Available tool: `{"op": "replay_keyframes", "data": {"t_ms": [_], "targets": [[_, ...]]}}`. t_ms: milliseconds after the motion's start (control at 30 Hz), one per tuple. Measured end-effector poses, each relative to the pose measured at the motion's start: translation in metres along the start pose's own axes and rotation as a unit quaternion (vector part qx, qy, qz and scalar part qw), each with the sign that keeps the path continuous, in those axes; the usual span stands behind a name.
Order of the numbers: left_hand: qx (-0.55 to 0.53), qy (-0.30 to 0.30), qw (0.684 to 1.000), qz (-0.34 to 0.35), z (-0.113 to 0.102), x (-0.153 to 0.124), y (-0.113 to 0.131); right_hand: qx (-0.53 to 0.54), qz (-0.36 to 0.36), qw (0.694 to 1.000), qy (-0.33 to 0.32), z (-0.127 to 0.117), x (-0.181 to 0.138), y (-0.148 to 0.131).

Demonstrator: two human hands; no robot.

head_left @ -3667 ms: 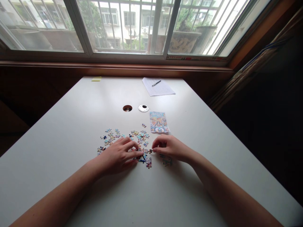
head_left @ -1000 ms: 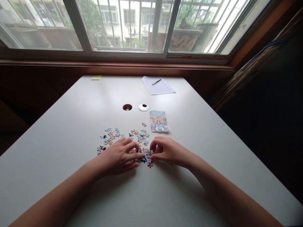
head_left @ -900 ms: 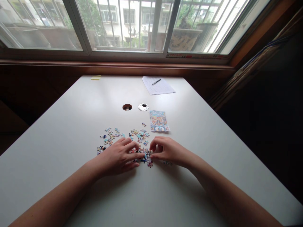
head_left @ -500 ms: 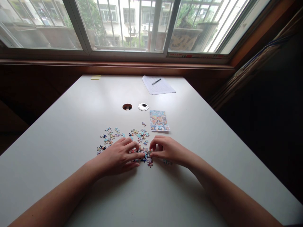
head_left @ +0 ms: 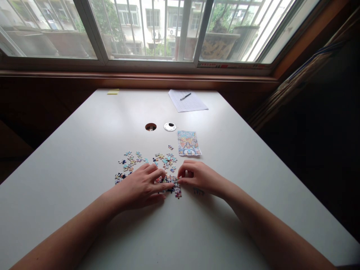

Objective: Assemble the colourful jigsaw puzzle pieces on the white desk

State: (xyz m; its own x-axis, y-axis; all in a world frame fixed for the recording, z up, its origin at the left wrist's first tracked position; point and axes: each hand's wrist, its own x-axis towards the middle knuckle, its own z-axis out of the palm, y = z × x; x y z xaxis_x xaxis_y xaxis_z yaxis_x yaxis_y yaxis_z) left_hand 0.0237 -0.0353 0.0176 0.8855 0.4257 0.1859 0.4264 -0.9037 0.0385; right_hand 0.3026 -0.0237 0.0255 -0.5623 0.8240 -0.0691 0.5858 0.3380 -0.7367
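Both my hands rest on a white table (head_left: 84, 123) over a small joined cluster of jigsaw pieces (head_left: 172, 185). My left hand (head_left: 142, 186) lies mostly flat, its fingers stretched across the cluster's left side and pressing it down. My right hand (head_left: 198, 177) is curled, thumb and forefinger pinched at the cluster's right edge; what they hold is too small to make out. Several loose coloured pieces (head_left: 132, 160) are scattered just beyond my left hand. One more small piece (head_left: 198, 191) lies under my right wrist.
A printed reference picture (head_left: 188, 143) lies beyond my right hand. Farther back are a cable hole (head_left: 150, 126), its round cap (head_left: 170, 126), a sheet of paper (head_left: 188, 101) with a pen (head_left: 185, 96), and a yellow sticky pad (head_left: 113, 91). A window sill runs along the table's far edge.
My right hand slid left from the cluster's right end until it met the fingers of my left hand. Over the last second both hands have barely moved.
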Motion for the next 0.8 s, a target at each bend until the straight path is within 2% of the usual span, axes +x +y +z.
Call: {"op": "replay_keyframes", "data": {"t_ms": [800], "targets": [[0.003,0.002,1.0,0.004,0.0,0.0005,0.0006,-0.018,-0.022,1.0,0.012,0.0012,0.001,-0.0005]]}}
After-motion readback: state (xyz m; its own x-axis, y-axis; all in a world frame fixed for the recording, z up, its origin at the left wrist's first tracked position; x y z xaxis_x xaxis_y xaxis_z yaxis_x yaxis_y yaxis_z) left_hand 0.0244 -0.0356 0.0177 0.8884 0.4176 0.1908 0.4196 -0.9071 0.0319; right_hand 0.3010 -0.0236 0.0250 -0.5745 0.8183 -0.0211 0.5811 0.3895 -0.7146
